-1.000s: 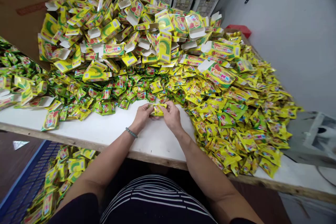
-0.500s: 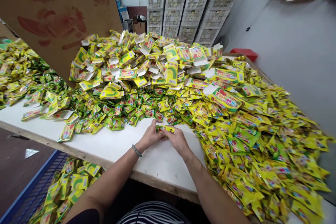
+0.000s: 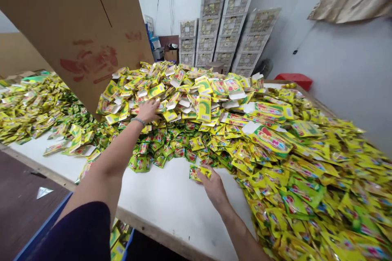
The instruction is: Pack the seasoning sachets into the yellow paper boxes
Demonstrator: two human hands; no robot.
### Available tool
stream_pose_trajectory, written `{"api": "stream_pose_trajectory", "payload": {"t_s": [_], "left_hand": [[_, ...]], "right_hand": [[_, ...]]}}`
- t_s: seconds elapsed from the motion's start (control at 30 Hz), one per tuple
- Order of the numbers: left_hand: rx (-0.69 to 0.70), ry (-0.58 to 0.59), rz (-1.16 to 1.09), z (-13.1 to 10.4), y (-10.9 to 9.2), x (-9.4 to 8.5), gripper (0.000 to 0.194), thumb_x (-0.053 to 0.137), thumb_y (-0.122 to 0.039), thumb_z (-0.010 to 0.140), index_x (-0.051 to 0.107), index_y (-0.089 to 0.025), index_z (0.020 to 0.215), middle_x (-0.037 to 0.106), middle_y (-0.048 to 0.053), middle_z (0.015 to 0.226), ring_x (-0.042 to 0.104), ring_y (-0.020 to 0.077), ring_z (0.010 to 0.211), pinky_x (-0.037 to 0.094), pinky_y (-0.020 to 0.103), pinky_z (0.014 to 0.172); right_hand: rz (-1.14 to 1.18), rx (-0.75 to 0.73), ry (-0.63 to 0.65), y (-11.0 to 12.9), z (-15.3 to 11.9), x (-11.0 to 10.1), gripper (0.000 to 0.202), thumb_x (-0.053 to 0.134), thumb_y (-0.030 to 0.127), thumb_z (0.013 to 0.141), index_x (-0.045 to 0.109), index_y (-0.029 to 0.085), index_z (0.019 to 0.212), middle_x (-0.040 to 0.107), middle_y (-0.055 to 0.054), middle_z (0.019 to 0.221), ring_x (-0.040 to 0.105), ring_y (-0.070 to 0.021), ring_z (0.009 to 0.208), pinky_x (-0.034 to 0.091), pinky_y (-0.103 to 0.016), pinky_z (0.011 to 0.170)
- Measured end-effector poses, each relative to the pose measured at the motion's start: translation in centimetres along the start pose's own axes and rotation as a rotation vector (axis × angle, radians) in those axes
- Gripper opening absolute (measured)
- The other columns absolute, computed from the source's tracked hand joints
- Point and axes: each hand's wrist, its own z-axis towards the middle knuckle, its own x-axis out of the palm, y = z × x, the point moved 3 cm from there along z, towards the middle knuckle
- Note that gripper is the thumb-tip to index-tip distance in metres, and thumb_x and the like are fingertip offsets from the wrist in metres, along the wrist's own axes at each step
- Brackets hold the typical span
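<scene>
I see a small stack of sachets on the bare white desk, pinned under my right hand, whose fingers hide its near edge. My left hand, well apart, reaches into the heap of flat cartons; I cannot tell whether it grips 1. A cardboard sheet hides what lies behind.

Cardboard sheet leans over worktop, left. White crate stacks behind it at the wall, red bin right of crates. Blue basket edge below the worktop.
</scene>
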Motion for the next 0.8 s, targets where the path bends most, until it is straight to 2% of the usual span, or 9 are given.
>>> {"api": "stream_pose_trajectory", "payload": {"t_s": [0.07,0.17,0.3,0.37,0.47,0.53,0.63,0.7,0.8], "left_hand": [[0.049,0.069,-0.033,-0.2,-0.8,1.6,0.051,0.064,-0.025,0.083,0.057,-0.019,0.133,0.067,0.015,0.121,0.060,0.0316,0.117,0.046,0.040,0.096],[0.135,0.005,-0.181,-3.6,-3.6,3.7,0.045,0.052,-0.013,0.084,0.063,-0.019,0.128,0.071,0.013,0.113,0.064,0.0262,0.107,0.048,0.035,0.091],[0.311,-0.079,-0.301,-11.4,-7.5,6.0,0.050,0.052,-0.007,0.079,0.071,-0.028,0.120,0.064,0.010,0.128,0.052,0.0285,0.124,0.038,0.048,0.107],[0.387,-0.041,-0.326,-15.5,-9.2,7.1,0.046,0.053,-0.007,0.081,0.074,-0.032,0.113,0.058,0.009,0.136,0.042,0.0318,0.133,0.032,0.054,0.110],[0.473,0.076,-0.380,-20.3,-11.0,8.6,0.054,0.054,-0.005,0.079,0.070,-0.034,0.122,0.041,0.009,0.152,0.032,0.0359,0.141,0.031,0.057,0.111],[0.377,0.103,-0.406,-22.2,-11.4,8.9,0.065,0.054,-0.002,0.077,0.060,-0.031,0.135,0.034,0.013,0.156,0.031,0.0374,0.141,0.034,0.056,0.109],[0.001,0.104,-0.424,-23.8,-11.0,8.8,0.049,0.047,-0.009,0.086,0.058,-0.014,0.133,0.052,0.022,0.138,0.051,0.0345,0.124,0.044,0.048,0.099],[-0.205,0.195,-0.413,-24.8,-11.3,8.8,0.036,0.043,-0.029,0.095,0.066,-0.007,0.114,0.065,0.023,0.110,0.063,0.0338,0.104,0.048,0.044,0.087],[-0.256,0.395,-0.401,-26.6,-13.2,9.3,0.058,0.048,-0.062,0.089,0.067,-0.008,0.093,0.068,0.022,0.090,0.067,0.0361,0.090,0.048,0.040,0.077]], "right_hand": [[0.001,-0.001,0.029,0.1,0.0,0.1,0.051,0.078,0.050,0.060,0.066,0.016,0.096,0.073,-0.006,0.083,0.071,-0.0235,0.078,0.063,-0.037,0.068],[-0.096,0.000,0.033,0.1,0.2,-0.6,0.050,0.075,0.050,0.062,0.067,0.015,0.096,0.073,-0.006,0.079,0.070,-0.0225,0.068,0.060,-0.036,0.061],[-0.317,-0.144,-0.062,0.6,0.9,-2.4,0.039,0.067,0.049,0.069,0.069,0.017,0.091,0.073,-0.007,0.081,0.067,-0.0217,0.071,0.057,-0.034,0.065],[-0.352,-0.225,-0.106,0.9,1.2,-3.1,0.037,0.067,0.050,0.070,0.068,0.019,0.088,0.074,-0.009,0.091,0.067,-0.0233,0.086,0.056,-0.034,0.076],[-0.289,-0.149,-0.076,0.5,1.0,-3.7,0.043,0.067,0.054,0.071,0.067,0.019,0.097,0.074,-0.007,0.095,0.068,-0.0213,0.084,0.056,-0.030,0.065],[-0.231,-0.107,0.003,0.1,0.1,-3.7,0.044,0.068,0.052,0.071,0.066,0.019,0.100,0.073,-0.006,0.094,0.067,-0.0192,0.078,0.054,-0.028,0.062],[-0.228,-0.092,0.071,-0.6,-1.9,-3.4,0.041,0.070,0.049,0.070,0.065,0.018,0.096,0.072,-0.004,0.088,0.067,-0.0175,0.075,0.054,-0.028,0.067],[-0.301,-0.095,0.057,-1.4,-3.1,-3.4,0.041,0.070,0.050,0.070,0.065,0.017,0.094,0.071,-0.003,0.083,0.065,-0.0176,0.073,0.053,-0.030,0.069],[-0.479,-0.143,0.013,-2.3,-4.1,-3.2,0.039,0.068,0.052,0.071,0.065,0.018,0.089,0.070,-0.004,0.079,0.063,-0.0186,0.072,0.051,-0.031,0.069]]}}
